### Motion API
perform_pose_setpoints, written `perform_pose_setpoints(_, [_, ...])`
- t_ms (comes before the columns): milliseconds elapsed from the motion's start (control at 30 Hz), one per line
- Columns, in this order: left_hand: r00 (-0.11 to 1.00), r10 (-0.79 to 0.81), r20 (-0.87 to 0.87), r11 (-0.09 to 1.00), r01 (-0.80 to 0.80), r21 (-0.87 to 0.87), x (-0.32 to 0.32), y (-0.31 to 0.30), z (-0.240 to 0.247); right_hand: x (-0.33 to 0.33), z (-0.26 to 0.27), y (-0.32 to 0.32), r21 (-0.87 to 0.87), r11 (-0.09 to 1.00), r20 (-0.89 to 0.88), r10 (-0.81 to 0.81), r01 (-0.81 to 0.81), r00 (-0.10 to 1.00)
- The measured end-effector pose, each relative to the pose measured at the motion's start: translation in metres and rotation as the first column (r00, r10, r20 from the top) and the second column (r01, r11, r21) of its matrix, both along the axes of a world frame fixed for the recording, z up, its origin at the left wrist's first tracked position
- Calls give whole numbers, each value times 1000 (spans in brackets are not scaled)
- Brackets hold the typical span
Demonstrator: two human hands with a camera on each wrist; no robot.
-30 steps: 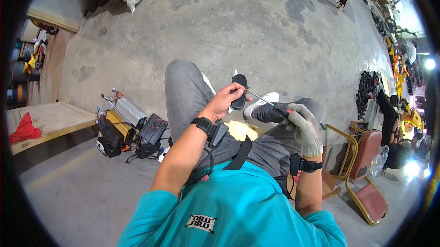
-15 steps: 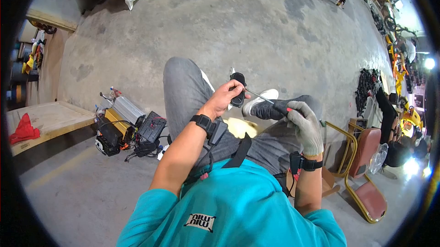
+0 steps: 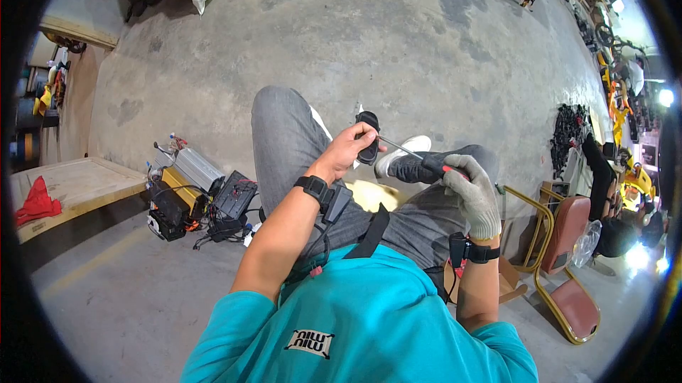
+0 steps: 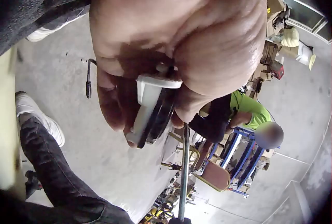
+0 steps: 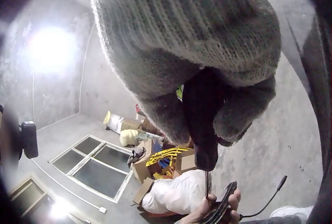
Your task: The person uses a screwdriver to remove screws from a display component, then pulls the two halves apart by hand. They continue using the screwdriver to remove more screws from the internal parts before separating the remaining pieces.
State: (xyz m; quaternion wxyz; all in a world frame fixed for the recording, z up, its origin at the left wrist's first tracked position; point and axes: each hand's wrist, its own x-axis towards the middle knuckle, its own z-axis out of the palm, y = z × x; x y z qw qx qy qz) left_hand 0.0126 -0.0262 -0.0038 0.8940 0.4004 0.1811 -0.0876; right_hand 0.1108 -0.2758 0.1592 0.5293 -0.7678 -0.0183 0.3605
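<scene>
My bare left hand (image 3: 347, 150) holds an oblong black part (image 3: 367, 126), pinched between thumb and fingers. In the left wrist view, this part shows a white side (image 4: 148, 103) next to its black face. My right hand (image 3: 470, 191), in a grey knitted glove, grips a screwdriver (image 3: 432, 163) with a black and red handle. Its thin metal shaft (image 4: 184, 175) reaches across to the part, the tip hidden by my left thumb. From beside the part, a thin black cord (image 5: 265, 199) runs out to a thicker end.
Left of my legs, a heap of electronics (image 3: 202, 195) lies on the concrete floor (image 3: 341, 35), beside a low wooden platform (image 3: 89, 182) with a red cloth (image 3: 39, 202). A tipped-over chair (image 3: 568, 241) lies at right. Far off, a person in a bright green top (image 4: 251, 111) is beside blue shelving.
Both hands keep their grips, with the screwdriver still reaching the part. Hands and legs have shifted very slightly up and left in the head view.
</scene>
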Motion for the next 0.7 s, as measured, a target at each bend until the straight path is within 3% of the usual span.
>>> perform_pose_setpoints(367, [999,-9,-36,998,11,70,-7,-6,0,-8,7,0,-86,994,124,74,-63,990])
perform_pose_setpoints(533, [999,15,-37,995,-11,100,-8,-7,1,-12,9,6,-42,998,18,-56,57,998])
perform_pose_setpoints(700, [998,45,-37,994,-41,104,0,-4,4,-9,6,10,10,999,79,-52,51,995])
